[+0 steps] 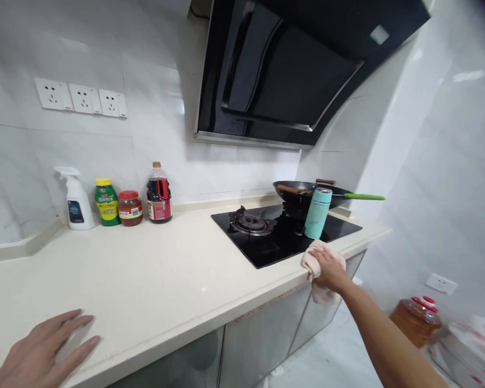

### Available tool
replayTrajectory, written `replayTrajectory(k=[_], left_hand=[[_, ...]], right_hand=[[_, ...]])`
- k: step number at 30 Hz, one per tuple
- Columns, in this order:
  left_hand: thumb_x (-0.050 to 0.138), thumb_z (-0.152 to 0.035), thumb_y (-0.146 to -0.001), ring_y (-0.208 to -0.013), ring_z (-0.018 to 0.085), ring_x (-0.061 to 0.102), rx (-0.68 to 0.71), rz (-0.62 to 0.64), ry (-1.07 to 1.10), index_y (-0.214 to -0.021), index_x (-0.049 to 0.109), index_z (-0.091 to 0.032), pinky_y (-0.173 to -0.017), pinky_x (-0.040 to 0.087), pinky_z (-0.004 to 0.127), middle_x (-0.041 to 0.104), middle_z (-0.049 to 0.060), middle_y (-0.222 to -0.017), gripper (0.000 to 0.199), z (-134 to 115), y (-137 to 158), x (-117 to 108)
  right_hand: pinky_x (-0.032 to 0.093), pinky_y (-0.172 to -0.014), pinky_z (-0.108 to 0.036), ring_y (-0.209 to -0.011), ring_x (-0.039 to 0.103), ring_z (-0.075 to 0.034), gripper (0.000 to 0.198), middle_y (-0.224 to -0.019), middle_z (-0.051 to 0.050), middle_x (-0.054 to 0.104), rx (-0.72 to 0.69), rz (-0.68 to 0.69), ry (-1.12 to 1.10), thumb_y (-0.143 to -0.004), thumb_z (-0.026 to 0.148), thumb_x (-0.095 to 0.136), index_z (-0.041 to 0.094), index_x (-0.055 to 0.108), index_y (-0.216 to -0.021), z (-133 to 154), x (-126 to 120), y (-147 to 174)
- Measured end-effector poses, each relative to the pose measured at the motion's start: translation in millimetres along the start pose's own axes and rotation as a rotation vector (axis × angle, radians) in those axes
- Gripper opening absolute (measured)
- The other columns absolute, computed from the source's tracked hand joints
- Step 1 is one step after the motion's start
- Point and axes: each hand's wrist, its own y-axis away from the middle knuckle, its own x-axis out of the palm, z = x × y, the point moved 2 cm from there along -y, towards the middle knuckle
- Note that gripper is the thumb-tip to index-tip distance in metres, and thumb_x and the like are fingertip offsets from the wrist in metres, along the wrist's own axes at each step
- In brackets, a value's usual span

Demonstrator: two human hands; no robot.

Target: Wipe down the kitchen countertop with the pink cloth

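Note:
My right hand (326, 264) presses a pale pink cloth (313, 261) onto the front edge of the cream countertop (153, 269), just before the gas stove. Part of the cloth hangs down over the cabinet front. Right behind that hand stands a mint green thermos (318, 214) on the black glass stove top (262, 250), apart from the fingers. At the lower left, my left hand (50, 347) hovers over or rests on the counter with its fingers spread and nothing in them; contact cannot be made out.
A wok (339, 203) with a green-handled utensil (364, 196) sits on the far burner, under the black range hood (291, 70). Along the wall stand a spray bottle (77, 202), a green bottle (107, 202), a red-lidded jar (130, 209) and a dark sauce bottle (159, 196). An oil jug (416, 320) is at lower right.

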Motion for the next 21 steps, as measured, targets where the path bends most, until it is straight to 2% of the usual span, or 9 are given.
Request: replayTrajectory(k=[3,7,11,16,19,21], left_hand=[[0.051,-0.064,-0.085,-0.125,0.031,0.059,-0.003,-0.024,-0.011,-0.117,0.074,-0.031,-0.109,0.044,0.047,0.068,0.005,-0.131,0.051,-4.5,0.5,-0.4],[0.050,-0.063,-0.086,-0.126,0.031,0.058,-0.004,-0.056,0.010,-0.118,0.073,-0.030,-0.109,0.044,0.047,0.068,0.006,-0.133,0.051,-10.9,0.7,1.0],[0.050,-0.064,-0.087,-0.128,0.030,0.057,-0.008,-0.045,0.045,-0.120,0.072,-0.029,-0.111,0.042,0.047,0.067,0.006,-0.134,0.053,-17.9,1.6,-3.1],[0.052,-0.065,-0.088,-0.131,0.031,0.054,-0.009,-0.001,0.045,-0.122,0.071,-0.026,-0.112,0.040,0.048,0.066,0.007,-0.134,0.055,-31.1,5.6,-17.1],[0.052,-0.063,-0.090,-0.132,0.033,0.052,-0.004,0.000,0.040,-0.126,0.070,-0.024,-0.112,0.040,0.047,0.065,0.009,-0.136,0.056,-35.7,8.0,-22.1],[0.053,-0.062,-0.090,-0.132,0.032,0.053,0.004,-0.001,0.048,-0.127,0.069,-0.025,-0.111,0.040,0.046,0.065,0.010,-0.135,0.055,-36.4,9.2,-23.1]], right_hand=[[0.034,-0.114,-0.051,-0.140,0.034,-0.037,0.076,-0.145,-0.015,0.047,0.040,-0.023,0.005,-0.060,0.009,0.064,0.015,0.053,-0.135,4.7,-1.8,0.1],[0.033,-0.113,-0.050,-0.135,0.038,-0.037,0.065,-0.141,-0.019,0.048,0.040,-0.070,-0.006,-0.067,0.009,0.060,0.011,0.053,-0.132,36.6,-6.7,15.0],[0.035,-0.110,-0.051,-0.127,0.041,-0.039,0.066,-0.135,-0.019,0.050,-0.021,-0.103,-0.059,-0.065,0.011,0.062,0.011,0.053,-0.130,87.6,-15.1,34.2],[0.038,-0.107,-0.052,-0.121,0.044,-0.038,0.064,-0.131,-0.015,0.053,-0.170,-0.104,-0.186,-0.063,0.013,0.061,0.015,0.054,-0.127,167.2,-27.6,59.4],[0.042,-0.103,-0.049,-0.119,0.048,-0.034,0.054,-0.129,-0.012,0.055,-0.232,-0.097,-0.395,-0.069,0.018,0.057,0.019,0.055,-0.124,205.3,-40.6,72.6],[0.048,-0.096,-0.045,-0.111,0.054,-0.031,0.049,-0.122,-0.011,0.058,-0.216,-0.103,-0.567,-0.076,0.024,0.053,0.021,0.052,-0.125,216.4,-54.1,75.5]])
